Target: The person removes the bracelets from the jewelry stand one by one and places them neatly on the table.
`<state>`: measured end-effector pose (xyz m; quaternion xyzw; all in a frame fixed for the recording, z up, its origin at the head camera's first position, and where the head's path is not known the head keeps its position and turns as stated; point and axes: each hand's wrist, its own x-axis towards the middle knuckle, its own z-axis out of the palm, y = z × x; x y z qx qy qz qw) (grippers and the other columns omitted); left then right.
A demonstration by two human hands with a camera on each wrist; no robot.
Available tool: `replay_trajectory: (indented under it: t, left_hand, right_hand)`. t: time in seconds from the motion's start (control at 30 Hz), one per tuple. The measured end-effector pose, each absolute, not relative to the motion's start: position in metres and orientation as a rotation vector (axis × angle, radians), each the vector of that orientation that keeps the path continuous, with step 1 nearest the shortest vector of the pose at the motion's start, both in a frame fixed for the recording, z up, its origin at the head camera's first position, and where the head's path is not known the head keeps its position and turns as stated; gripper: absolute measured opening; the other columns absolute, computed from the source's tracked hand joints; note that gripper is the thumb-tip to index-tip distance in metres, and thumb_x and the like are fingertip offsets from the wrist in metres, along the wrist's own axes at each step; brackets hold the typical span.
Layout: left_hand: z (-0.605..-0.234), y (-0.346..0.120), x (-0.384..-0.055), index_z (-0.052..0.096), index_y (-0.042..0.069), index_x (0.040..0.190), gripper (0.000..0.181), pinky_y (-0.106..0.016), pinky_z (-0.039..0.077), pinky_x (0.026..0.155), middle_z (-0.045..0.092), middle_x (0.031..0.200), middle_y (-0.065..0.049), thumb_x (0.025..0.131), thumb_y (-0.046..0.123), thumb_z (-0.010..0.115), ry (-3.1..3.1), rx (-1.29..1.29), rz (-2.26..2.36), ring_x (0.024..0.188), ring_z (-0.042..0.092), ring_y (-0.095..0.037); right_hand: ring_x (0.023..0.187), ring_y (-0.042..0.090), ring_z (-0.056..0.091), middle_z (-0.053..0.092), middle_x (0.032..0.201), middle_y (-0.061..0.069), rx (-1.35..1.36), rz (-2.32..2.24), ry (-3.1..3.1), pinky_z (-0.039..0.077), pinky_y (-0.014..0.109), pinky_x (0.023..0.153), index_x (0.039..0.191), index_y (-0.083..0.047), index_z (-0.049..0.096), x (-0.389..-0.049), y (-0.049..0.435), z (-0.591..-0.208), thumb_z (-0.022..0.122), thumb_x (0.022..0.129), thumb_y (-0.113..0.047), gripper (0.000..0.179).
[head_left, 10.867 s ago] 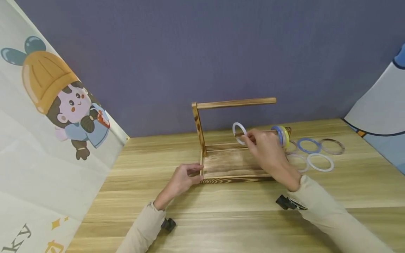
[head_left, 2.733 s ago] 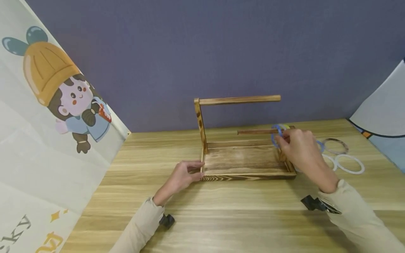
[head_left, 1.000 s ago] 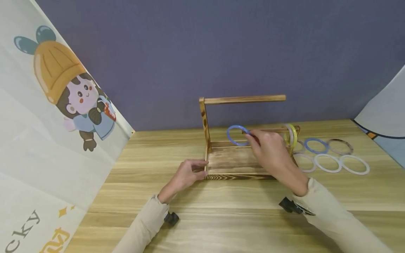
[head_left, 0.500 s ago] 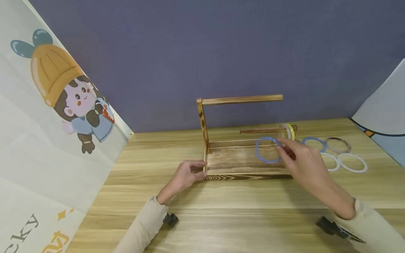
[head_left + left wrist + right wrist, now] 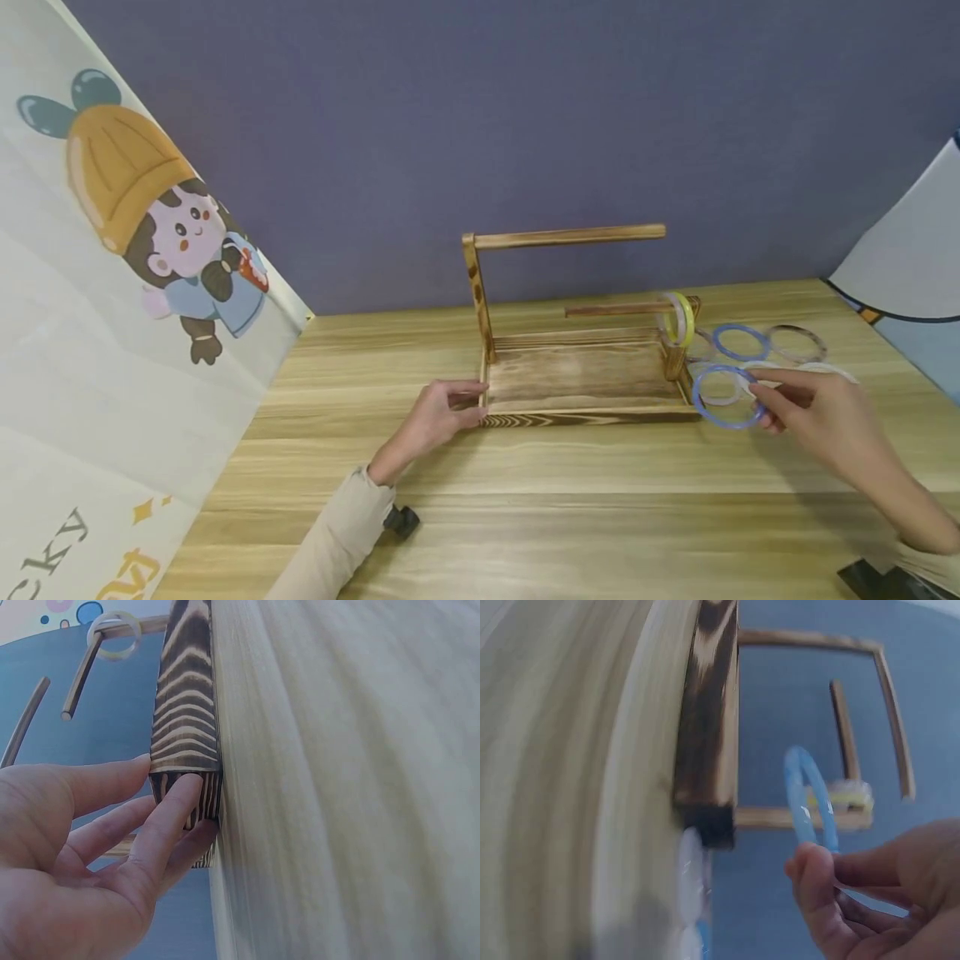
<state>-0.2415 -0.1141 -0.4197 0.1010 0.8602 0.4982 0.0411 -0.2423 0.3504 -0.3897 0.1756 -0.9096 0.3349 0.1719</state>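
Carrying yellow ring (image 5: 691, 323) & pale ring (image 5: 680, 320) on lower bar (image 5: 607, 310) of wooden stand (image 5: 478, 292), above its shallow tray (image 5: 581, 375). Holding glossy, see-through blue ring (image 5: 697, 399) btwn thumb & fingertips of R hand (image 5: 825, 417), just beside tray's R end, over table (image 5: 562, 483). Resting parted, fairly straight fingers of L hand (image 5: 433, 417) against tray's L end. Showing loose rings (image 5: 742, 357) lying flat behind & table stretching in front of tray's near edge.
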Motion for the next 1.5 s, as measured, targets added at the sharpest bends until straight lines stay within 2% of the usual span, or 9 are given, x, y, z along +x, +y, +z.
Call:
replay_trajectory:
  t: [0.1, 0.27, 0.33, 0.47, 0.6, 0.87, 1.1, 1.33, 1.5]
  left_hand:
    - [-0.420, -0.113, -0.243, 0.066, -0.002, 0.126, 0.038, -0.031, 0.058, 0.093, 0.060, 0.136, -0.017, 0.090, 0.009, 0.073, 2.632, 0.322, 1.527, 0.118, 0.062, -0.034]
    - [-0.420, -0.113, -0.242, 0.065, -0.002, 0.126, 0.038, -0.030, 0.058, 0.092, 0.060, 0.135, -0.017, 0.089, 0.008, 0.074, 2.622, 0.311, 1.533, 0.118, 0.062, -0.035]
    - [-0.420, -0.113, -0.241, 0.066, -0.002, 0.125, 0.038, -0.029, 0.058, 0.091, 0.060, 0.136, -0.017, 0.089, 0.008, 0.074, 2.621, 0.304, 1.534, 0.118, 0.062, -0.034]
    - [-0.418, -0.114, -0.241, 0.066, -0.002, 0.125, 0.038, -0.029, 0.058, 0.091, 0.060, 0.136, -0.018, 0.089, 0.007, 0.074, 2.630, 0.312, 1.535, 0.118, 0.062, -0.035]
    - [-0.417, -0.114, -0.242, 0.066, -0.003, 0.125, 0.038, -0.031, 0.058, 0.092, 0.060, 0.136, -0.018, 0.089, 0.007, 0.073, 2.645, 0.324, 1.525, 0.118, 0.062, -0.035]
    - [-0.417, -0.113, -0.243, 0.066, -0.002, 0.125, 0.037, -0.030, 0.058, 0.091, 0.060, 0.136, -0.017, 0.089, 0.006, 0.073, 2.652, 0.302, 1.512, 0.117, 0.063, -0.033]
    - [-0.418, -0.113, -0.243, 0.066, -0.002, 0.125, 0.038, -0.029, 0.058, 0.091, 0.061, 0.134, -0.017, 0.089, 0.005, 0.073, 2.653, 0.302, 1.506, 0.116, 0.063, -0.033]
    - [-0.419, -0.114, -0.242, 0.066, -0.003, 0.124, 0.037, -0.030, 0.058, 0.092, 0.063, 0.132, -0.017, 0.089, 0.005, 0.073, 2.660, 0.312, 1.507, 0.116, 0.064, -0.033]
    - [-0.420, -0.114, -0.243, 0.066, -0.002, 0.124, 0.037, -0.031, 0.057, 0.093, 0.063, 0.132, -0.016, 0.089, 0.005, 0.073, 2.657, 0.305, 1.508, 0.116, 0.064, -0.032]
  right_hand:
    - [0.049, 0.007, 0.061, 0.067, 0.062, -0.004, 0.476, 0.970, -2.664, 0.050, 0.017, 0.044, 0.114, 0.010, 0.069, -0.246, 0.364, -0.398, 0.064, 0.095, -0.001, 0.023]
    - [0.047, 0.005, 0.059, 0.064, 0.055, -0.011, 0.470, 0.945, -2.752, 0.043, 0.018, 0.039, 0.110, 0.010, 0.070, -0.251, 0.379, -0.410, 0.067, 0.093, -0.002, 0.021]
    - [0.046, 0.006, 0.059, 0.065, 0.055, -0.009, 0.478, 0.986, -2.764, 0.045, 0.020, 0.037, 0.108, 0.011, 0.071, -0.252, 0.382, -0.414, 0.068, 0.091, 0.001, 0.020]
    - [0.049, 0.008, 0.061, 0.067, 0.062, 0.000, 0.483, 1.118, -2.842, 0.055, 0.023, 0.044, 0.108, 0.016, 0.068, -0.255, 0.384, -0.418, 0.066, 0.091, 0.005, 0.021]
    - [0.054, 0.011, 0.063, 0.069, 0.068, 0.003, 0.420, 1.142, -3.004, 0.058, 0.026, 0.049, 0.114, 0.017, 0.064, -0.258, 0.382, -0.417, 0.063, 0.096, -0.005, 0.028]
    - [0.051, 0.014, 0.064, 0.067, 0.063, -0.002, 0.375, 0.975, -3.074, 0.055, 0.026, 0.045, 0.116, 0.011, 0.067, -0.263, 0.374, -0.414, 0.065, 0.097, -0.016, 0.033]
    - [0.049, 0.015, 0.063, 0.074, 0.080, 0.013, 0.395, 0.876, -3.052, 0.052, 0.027, 0.043, 0.108, 0.007, 0.072, -0.266, 0.368, -0.418, 0.069, 0.093, -0.015, 0.027]
    - [0.056, 0.013, 0.058, 0.073, 0.077, 0.010, 0.505, 0.690, -2.963, 0.043, 0.027, 0.044, 0.090, -0.002, 0.078, -0.275, 0.366, -0.422, 0.075, 0.086, -0.012, 0.011]
    - [0.059, 0.012, 0.058, 0.073, 0.075, 0.005, 0.516, 0.620, -3.006, 0.047, 0.031, 0.049, 0.081, -0.007, 0.077, -0.279, 0.364, -0.420, 0.075, 0.085, -0.013, 0.007]
